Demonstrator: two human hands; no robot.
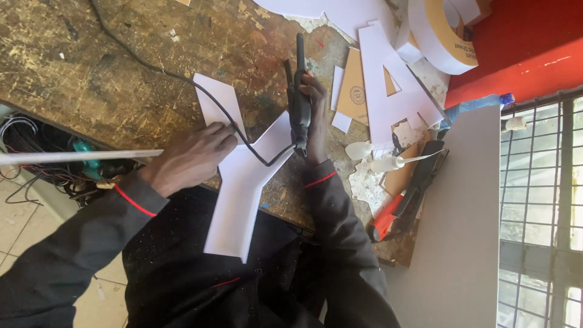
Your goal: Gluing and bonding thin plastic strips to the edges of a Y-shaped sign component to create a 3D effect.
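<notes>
A white Y-shaped cutout lies on the worn wooden workbench and overhangs its near edge. My left hand presses down on the left arm of the Y, fingers curled on the sheet. My right hand grips a black corded power tool, whose tip meets the right arm of the Y. The tool's black cord runs over the cutout and away across the bench to the upper left.
A white A-shaped cutout and a curved white and tan letter piece lie at the upper right. Two small glue bottles and a red and black tool sit beside a large grey-white board. Tangled wires hang left.
</notes>
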